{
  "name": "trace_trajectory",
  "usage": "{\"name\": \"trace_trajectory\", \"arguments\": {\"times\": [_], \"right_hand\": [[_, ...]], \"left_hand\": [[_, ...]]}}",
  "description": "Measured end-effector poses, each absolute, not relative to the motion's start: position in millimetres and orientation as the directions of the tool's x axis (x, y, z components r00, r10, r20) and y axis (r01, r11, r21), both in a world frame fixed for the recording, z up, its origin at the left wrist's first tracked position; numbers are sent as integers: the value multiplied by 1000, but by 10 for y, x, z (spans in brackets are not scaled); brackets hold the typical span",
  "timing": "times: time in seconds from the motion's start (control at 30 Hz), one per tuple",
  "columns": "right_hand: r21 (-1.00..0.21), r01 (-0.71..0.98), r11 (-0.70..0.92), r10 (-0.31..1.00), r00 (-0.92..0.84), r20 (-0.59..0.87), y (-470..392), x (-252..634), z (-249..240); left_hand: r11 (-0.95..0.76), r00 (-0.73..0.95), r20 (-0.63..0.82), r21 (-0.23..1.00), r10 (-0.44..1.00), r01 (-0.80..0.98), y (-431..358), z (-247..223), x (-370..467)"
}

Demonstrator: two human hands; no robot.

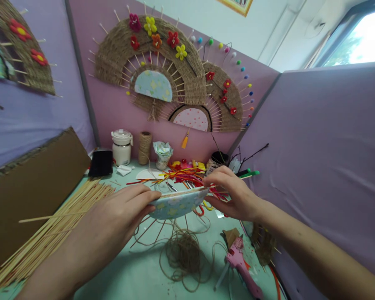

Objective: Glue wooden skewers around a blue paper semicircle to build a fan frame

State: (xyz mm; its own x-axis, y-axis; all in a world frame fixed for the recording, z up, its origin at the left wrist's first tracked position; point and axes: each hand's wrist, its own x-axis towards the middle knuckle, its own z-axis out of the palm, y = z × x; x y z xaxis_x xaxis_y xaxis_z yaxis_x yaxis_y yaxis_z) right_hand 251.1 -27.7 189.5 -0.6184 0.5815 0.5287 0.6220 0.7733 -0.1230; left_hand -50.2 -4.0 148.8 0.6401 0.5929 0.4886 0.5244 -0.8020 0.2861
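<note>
Between my hands is a half-round piece covered in light blue floral fabric (178,205), its straight edge up and thin sticks pointing down from its curved side. My left hand (112,216) pinches its left end between thumb and fingers. At the right end, my right hand (233,193) has thumb and fingertips at the corner, where a strand of twine seems to run along the straight edge. A loose tangle of brown twine (186,252) lies on the table below the piece.
Bamboo sticks (65,216) are heaped at the left beside a cardboard panel (34,196). A pink glue gun (242,266) lies front right. Colourful pipe cleaners (184,176), a white jar (121,148) and a twine spool (144,148) stand behind. Woven fans (190,79) hang on the partition.
</note>
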Motion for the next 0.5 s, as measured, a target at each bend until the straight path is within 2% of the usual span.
{"name": "trace_trajectory", "arguments": {"times": [0.1, 0.3, 0.5], "right_hand": [[-156, 616, 772, 585, -593, 553, -293, 2477, 1919], [-129, 567, 814, 550, -678, 487, -289, 2372, 1895], [-174, 585, 792, 589, -658, 469, -274, 2384, 1870]], "left_hand": [[-804, 639, 493, 286, 590, 522, -46, 1499, -497], [-804, 634, 500, 297, 590, 515, -43, 1490, -497], [-824, 654, 508, 264, 561, 502, -36, 1480, -496]]}}
